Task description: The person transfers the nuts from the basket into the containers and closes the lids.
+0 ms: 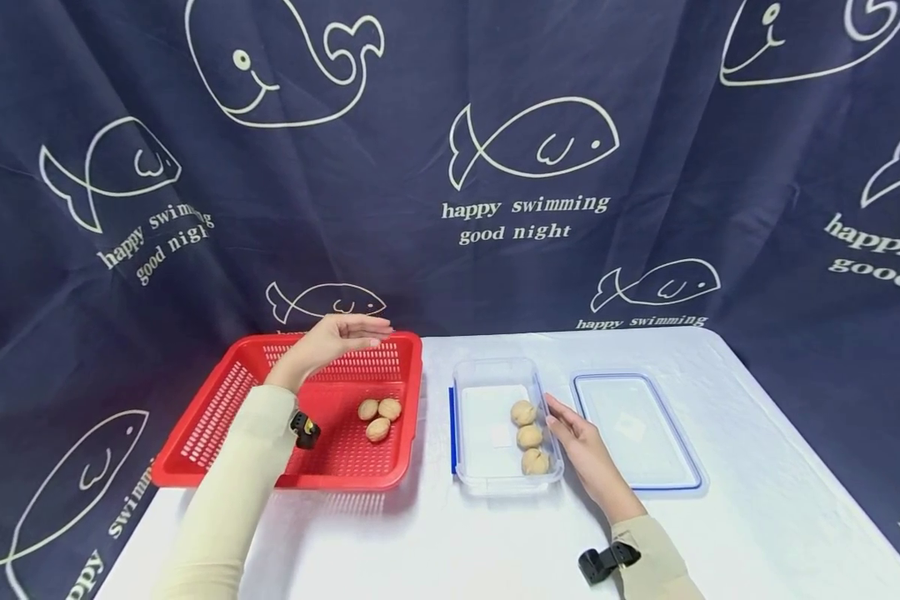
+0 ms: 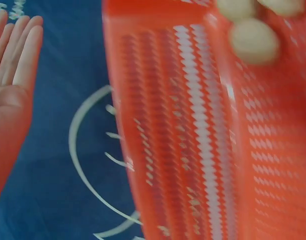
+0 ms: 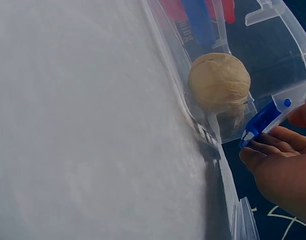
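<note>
My left hand [image 1: 339, 337] hangs over the back of a red plastic basket [image 1: 412, 408], fingers extended and nothing in them. Three walnuts [image 1: 378, 429] lie on the basket floor toward its right side. My right hand [image 1: 581, 446] holds the right side of a clear plastic container [image 1: 507, 482], thumb by the rim and fingers at a blue latch [image 3: 265, 118]. Inside it, three walnuts [image 1: 529, 437] stand in a row along the right wall. The right wrist view shows one walnut [image 3: 219, 81] close up through the clear wall.
A clear lid with a blue seal [image 1: 633, 429] lies flat to the right of the container. All stand on a white-covered table [image 1: 450, 542]. Behind hangs a dark blue curtain [image 1: 420, 167] with fish drawings. Another blue latch [image 1: 453, 429] hangs on the container's left side.
</note>
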Tool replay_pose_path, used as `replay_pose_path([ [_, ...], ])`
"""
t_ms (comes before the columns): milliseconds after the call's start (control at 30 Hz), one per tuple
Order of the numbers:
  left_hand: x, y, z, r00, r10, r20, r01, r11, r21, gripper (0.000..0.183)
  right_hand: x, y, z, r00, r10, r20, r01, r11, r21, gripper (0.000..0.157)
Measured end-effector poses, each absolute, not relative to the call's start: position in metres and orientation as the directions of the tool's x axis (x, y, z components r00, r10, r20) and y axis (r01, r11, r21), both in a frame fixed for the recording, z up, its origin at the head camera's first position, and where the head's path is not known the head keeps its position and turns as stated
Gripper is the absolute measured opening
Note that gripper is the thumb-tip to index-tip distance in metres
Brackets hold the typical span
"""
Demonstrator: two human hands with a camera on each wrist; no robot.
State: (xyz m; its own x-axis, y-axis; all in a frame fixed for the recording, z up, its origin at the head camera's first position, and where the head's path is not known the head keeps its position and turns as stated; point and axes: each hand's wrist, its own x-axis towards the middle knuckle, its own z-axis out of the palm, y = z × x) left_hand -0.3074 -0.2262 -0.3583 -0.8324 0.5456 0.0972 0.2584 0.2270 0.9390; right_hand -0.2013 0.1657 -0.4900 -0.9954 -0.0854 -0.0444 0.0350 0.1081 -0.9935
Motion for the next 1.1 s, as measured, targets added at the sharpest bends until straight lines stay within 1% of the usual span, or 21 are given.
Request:
replay_pose_path([
  [167, -0.312, -0.242, -0.378, -0.825, 0.564, 0.014, 0.223, 0.303, 0.926, 0.046, -0.201, 0.166, -0.491, -0.995, -0.093, -0.039, 0.029, 0.109, -0.994, 0.049],
  [333, -0.315, -0.25, -0.396, -0.814, 0.576, -0.076, 0.2, 0.4, 0.894, 0.042, -0.201, 0.168, -0.492, -0.995, -0.096, -0.04, 0.029, 0.11, -0.994, 0.05],
  [433, -0.314, -0.253, -0.404, -0.813, 0.571, -0.111, 0.181, 0.43, 0.884, 0.04, -0.201, 0.167, -0.492, -0.994, -0.098, -0.038, 0.027, 0.11, -0.994, 0.051],
  [533, -0.314, -0.255, -0.411, -0.811, 0.568, -0.142, 0.155, 0.442, 0.883, 0.04, -0.201, 0.167, -0.492, -0.994, -0.101, -0.034, 0.023, 0.111, -0.994, 0.05],
  [733, -0.315, -0.257, -0.423, -0.772, 0.593, -0.229, 0.073, 0.441, 0.895, 0.046, -0.204, 0.168, -0.493, -0.995, -0.1, -0.026, 0.015, 0.112, -0.994, 0.051],
  [833, -0.315, -0.258, -0.429, -0.765, 0.581, -0.276, 0.03, 0.461, 0.887, 0.046, -0.204, 0.168, -0.493, -0.994, -0.102, -0.027, 0.015, 0.116, -0.993, 0.052],
  [967, -0.315, -0.258, -0.438, -0.759, 0.57, -0.313, 0.003, 0.485, 0.875, 0.044, -0.204, 0.168, -0.493, -0.994, -0.108, -0.024, 0.012, 0.106, -0.994, 0.053],
  [1100, -0.315, -0.257, -0.443, -0.753, 0.571, -0.328, 0.007, 0.505, 0.863, 0.045, -0.203, 0.168, -0.492, -0.993, -0.113, -0.019, 0.008, 0.094, -0.996, 0.053],
])
